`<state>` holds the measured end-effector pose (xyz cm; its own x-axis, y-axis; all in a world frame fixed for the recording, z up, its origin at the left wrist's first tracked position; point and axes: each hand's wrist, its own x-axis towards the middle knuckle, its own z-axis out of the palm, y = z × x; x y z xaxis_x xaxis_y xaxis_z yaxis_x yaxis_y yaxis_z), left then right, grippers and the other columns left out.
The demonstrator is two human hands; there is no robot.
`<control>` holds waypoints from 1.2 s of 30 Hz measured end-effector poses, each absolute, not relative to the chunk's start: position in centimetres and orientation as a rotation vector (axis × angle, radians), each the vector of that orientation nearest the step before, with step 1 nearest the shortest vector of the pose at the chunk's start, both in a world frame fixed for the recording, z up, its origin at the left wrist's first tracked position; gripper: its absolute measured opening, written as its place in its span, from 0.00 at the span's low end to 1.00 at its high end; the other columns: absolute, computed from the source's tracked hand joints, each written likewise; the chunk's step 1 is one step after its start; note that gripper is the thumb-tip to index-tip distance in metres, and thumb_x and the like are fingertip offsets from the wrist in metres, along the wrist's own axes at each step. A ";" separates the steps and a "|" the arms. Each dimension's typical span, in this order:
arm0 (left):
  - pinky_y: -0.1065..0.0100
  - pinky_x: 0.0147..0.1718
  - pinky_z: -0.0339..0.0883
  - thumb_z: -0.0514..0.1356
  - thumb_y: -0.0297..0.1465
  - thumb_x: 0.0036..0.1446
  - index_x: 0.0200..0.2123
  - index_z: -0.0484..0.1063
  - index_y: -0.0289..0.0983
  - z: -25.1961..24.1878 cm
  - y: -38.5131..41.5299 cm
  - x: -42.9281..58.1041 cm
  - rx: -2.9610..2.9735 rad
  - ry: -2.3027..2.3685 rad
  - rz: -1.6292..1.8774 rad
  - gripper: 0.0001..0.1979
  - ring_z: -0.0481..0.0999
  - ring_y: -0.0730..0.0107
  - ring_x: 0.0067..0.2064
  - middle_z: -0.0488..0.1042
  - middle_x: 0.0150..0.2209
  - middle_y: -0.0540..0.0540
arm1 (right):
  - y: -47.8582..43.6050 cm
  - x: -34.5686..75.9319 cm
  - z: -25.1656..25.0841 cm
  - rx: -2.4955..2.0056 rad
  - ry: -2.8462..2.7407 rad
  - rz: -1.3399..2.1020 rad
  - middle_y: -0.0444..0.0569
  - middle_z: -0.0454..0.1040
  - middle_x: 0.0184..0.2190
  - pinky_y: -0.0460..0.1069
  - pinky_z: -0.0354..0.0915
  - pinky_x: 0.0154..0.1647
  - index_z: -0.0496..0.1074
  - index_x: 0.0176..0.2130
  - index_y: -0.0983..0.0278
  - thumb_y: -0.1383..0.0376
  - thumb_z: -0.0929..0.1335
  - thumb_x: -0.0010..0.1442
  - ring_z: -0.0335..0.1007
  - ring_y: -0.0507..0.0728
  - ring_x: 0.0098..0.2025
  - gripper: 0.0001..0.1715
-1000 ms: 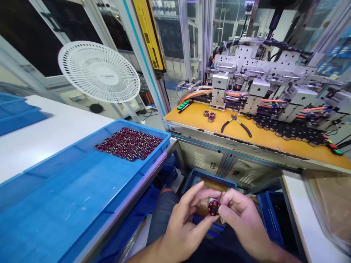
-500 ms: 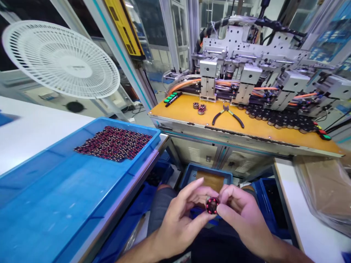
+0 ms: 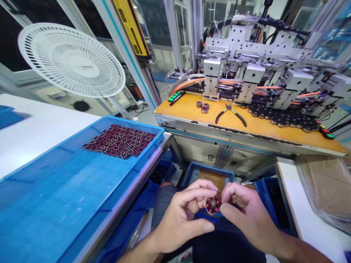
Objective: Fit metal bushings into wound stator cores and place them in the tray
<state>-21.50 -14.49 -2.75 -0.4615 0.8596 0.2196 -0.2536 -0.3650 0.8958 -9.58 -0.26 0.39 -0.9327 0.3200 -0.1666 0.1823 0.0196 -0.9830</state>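
A small round motor stator (image 3: 212, 205), black with red windings, is pinched between both my hands low in the middle of the view. My left hand (image 3: 182, 216) curls round its left side, fingers on top and thumb below. My right hand (image 3: 246, 213) grips its right side with fingertips closed. A large blue tray (image 3: 68, 190) to my left carries a pile of the same red-and-black stators (image 3: 120, 140) in its far corner.
Ahead stands a yellow-topped machine bench (image 3: 246, 126) with pliers (image 3: 230, 112), two loose stators (image 3: 203, 106), a row of black parts (image 3: 282, 118) and metal fixtures behind. A white fan (image 3: 71, 62) is at the back left. Blue bins (image 3: 192, 171) sit under the bench; a white table (image 3: 309, 223) is on the right.
My left fingers have closed down over the stator, which has tilted a little in my hands. The view has shifted slightly.
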 end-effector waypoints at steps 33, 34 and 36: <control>0.73 0.29 0.63 0.73 0.34 0.43 0.39 0.81 0.37 -1.1 -16.8 -20.7 0.753 1.057 1.526 0.17 0.67 0.77 0.28 0.73 0.33 0.46 | 1.1 -11.5 4.6 0.174 -2.577 1.770 0.43 0.69 0.30 0.45 0.61 0.37 0.72 0.27 0.64 0.68 0.70 0.60 0.66 0.49 0.34 0.09; 0.73 0.31 0.65 0.73 0.32 0.44 0.40 0.81 0.38 -1.3 -16.9 -20.7 0.723 1.034 1.556 0.17 0.70 0.76 0.30 0.74 0.35 0.45 | 1.0 -11.2 4.4 0.094 -2.567 1.748 0.42 0.69 0.30 0.45 0.61 0.36 0.71 0.27 0.64 0.68 0.70 0.60 0.65 0.49 0.33 0.10; 0.73 0.33 0.68 0.72 0.29 0.44 0.41 0.81 0.38 -1.6 -16.9 -20.7 0.691 0.979 1.621 0.17 0.74 0.74 0.32 0.75 0.39 0.43 | 0.9 -10.7 4.1 -0.035 -2.549 1.725 0.41 0.69 0.30 0.45 0.60 0.35 0.69 0.26 0.63 0.67 0.70 0.60 0.64 0.49 0.33 0.11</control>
